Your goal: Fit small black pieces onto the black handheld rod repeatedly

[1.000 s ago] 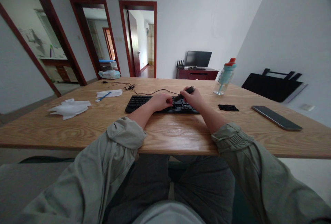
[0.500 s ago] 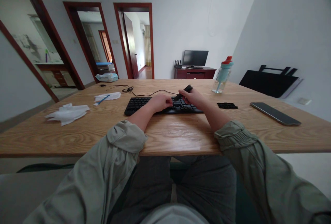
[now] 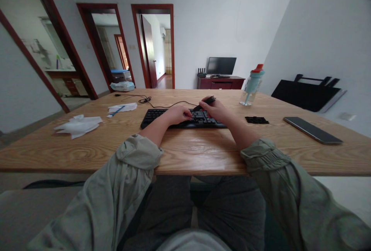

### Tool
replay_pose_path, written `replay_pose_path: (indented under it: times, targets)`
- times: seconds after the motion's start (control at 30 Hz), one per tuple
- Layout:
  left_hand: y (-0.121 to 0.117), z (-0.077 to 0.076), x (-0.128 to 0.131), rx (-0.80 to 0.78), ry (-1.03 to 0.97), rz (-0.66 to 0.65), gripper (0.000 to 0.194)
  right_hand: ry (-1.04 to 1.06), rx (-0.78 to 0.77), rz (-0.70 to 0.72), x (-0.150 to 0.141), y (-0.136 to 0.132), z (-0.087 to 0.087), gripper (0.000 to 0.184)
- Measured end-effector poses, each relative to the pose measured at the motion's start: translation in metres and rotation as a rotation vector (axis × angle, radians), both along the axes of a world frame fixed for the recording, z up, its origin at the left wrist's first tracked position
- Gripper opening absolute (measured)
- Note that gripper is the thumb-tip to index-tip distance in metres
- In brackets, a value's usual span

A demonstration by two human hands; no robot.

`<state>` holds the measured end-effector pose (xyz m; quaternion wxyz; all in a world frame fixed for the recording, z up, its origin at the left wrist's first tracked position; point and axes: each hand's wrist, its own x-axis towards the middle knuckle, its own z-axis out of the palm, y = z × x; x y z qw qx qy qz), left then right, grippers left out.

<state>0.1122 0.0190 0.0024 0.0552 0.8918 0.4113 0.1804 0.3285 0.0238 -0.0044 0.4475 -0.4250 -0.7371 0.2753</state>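
A black keyboard (image 3: 155, 115) lies on the wooden table in front of me. My right hand (image 3: 213, 108) grips a black stick-shaped tool (image 3: 205, 103) over the keyboard's right part. The tool slants, its lower end pointing down and left at the keys; its exact kind is too small to tell. My left hand (image 3: 180, 114) rests on the keyboard's middle with its fingers curled, and whatever may be between them is hidden. To the right of the keyboard sits a small cluster of black pieces (image 3: 256, 120) that look like loose keycaps.
A water bottle (image 3: 251, 85) stands at the back right, with a dark phone (image 3: 312, 130) nearer on the right. Crumpled white tissue (image 3: 79, 125), a blue-handled brush-like stick (image 3: 116, 111) on another tissue and a wipes pack (image 3: 122, 86) lie left. The keyboard's cable (image 3: 171, 106) runs behind it.
The view has shifted slightly, so things appear a little further right. The black tool lies at a flatter slant in my right hand. My left hand stays on the keyboard.
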Motion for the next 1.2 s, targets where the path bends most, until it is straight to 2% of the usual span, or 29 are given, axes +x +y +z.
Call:
replay_pose_path:
  times: [0.1,0.33,0.5,0.8,1.2]
  targets:
    - [-0.0026,0.0011,0.0006,0.000,0.005,0.007,0.019,-0.016,0.010,0.052,-0.0045,-0.0023,-0.0031,0.031]
    - [-0.0013,-0.0006,0.0006,0.080,-0.083,0.058,0.017,0.026,0.058,-0.005,-0.0057,-0.0031,-0.0021,0.029]
    - [-0.0014,-0.0011,0.0009,0.157,-0.183,0.142,0.031,0.046,0.071,0.026,-0.0076,-0.0038,-0.0020,0.033]
    - [0.0002,-0.0029,0.0023,0.100,-0.030,0.089,0.015,0.038,0.128,-0.012,-0.0091,-0.0047,-0.0050,0.033]
    - [-0.0039,0.0004,0.0052,0.066,0.059,0.096,0.021,0.006,0.055,-0.088,-0.0062,-0.0039,-0.0015,0.038]
